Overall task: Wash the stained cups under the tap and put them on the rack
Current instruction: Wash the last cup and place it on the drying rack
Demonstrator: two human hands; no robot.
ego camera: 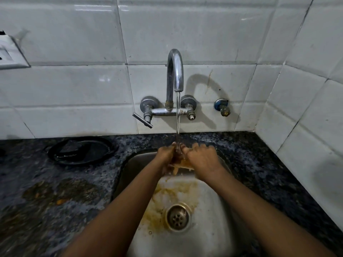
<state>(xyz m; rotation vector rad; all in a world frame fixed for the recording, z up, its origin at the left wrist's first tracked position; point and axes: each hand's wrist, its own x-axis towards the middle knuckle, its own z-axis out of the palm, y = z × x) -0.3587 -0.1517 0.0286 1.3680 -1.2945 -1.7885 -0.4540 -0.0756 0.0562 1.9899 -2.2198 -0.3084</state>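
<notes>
Reaching over the sink (207, 236), both forearms converge under the tap (175, 71). One drain (178, 217) sits nearest, ringed by yellow-brown residue. Beyond it, left hand (166, 154) and right hand (201, 157) meet at the stream (178, 123), fingers curled around something brownish between them; likely one cup, but it is too hidden to confirm, and its axis cannot be read. Both hands are equally close. One black plate (81, 151) lies on the counter (55, 197), left. No rack visible.

Glossy white wall tiles (92, 84) are gleaming behind the shiny chrome tap (175, 69), while the speckled dark stone counter (259, 164) and dull, brown-stained steel sink (204, 229) are looking wet.
</notes>
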